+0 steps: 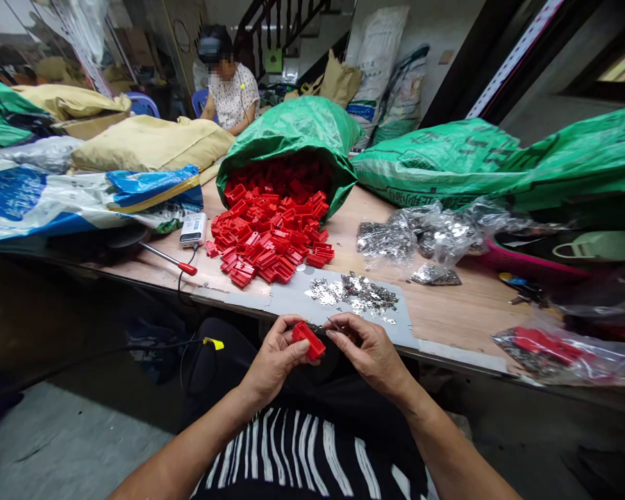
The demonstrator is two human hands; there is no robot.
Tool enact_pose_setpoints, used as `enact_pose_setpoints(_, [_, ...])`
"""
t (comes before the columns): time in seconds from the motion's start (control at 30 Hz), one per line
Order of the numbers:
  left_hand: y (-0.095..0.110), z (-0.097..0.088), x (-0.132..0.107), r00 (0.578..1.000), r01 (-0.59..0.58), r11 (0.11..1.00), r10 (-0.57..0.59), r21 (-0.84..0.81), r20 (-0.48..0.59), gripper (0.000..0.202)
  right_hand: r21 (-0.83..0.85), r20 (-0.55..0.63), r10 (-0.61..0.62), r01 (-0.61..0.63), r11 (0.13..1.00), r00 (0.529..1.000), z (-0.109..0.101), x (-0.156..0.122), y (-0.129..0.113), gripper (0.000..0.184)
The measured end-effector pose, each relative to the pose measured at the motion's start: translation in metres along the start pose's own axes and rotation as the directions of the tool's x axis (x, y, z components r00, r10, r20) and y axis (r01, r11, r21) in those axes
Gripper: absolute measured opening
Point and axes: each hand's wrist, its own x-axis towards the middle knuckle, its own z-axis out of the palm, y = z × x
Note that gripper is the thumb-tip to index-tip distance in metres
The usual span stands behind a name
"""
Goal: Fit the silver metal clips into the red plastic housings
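Observation:
Near the table's front edge, my left hand (278, 353) grips a red plastic box-shaped part (309, 341) with its hollow side showing. Just to its right, my right hand (363, 347) is closed in a pinch on a small metal piece (334, 323), mostly covered by the fingers. The two hands are close together, with a narrow gap between the metal piece and the red part. Beyond them, small shiny metal pieces (351, 293) lie scattered on a grey mat (286, 300). A heap of similar red parts (271, 236) spills from a green sack (296, 125).
Clear plastic bags of metal pieces (385, 239) rest at the right, near a pink basket (526, 267). A white power bank (193, 230) with a cable and a red-tipped rod (187, 268) lie left. Green sacks (442, 163) line the back. Another person (232, 87) sits across the table.

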Motion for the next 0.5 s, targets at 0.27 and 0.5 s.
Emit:
enact_pose_setpoints(0.27, [0.0033,-0.0013,-0.0018,0.968,0.249,0.923,-0.228,-0.293,0.104,0.024,-0.141,0.009,-0.236,0.235,0.962,0.972,0.0052,0.0053,0.0015,0.012])
enact_pose_setpoints(0.5, [0.0022,0.0006,-0.0006,0.95,0.312,0.876,-0.296,-0.369,0.102,0.013,-0.16,0.09,-0.37,0.381,0.911,0.924,0.004,0.0036,0.006,0.016])
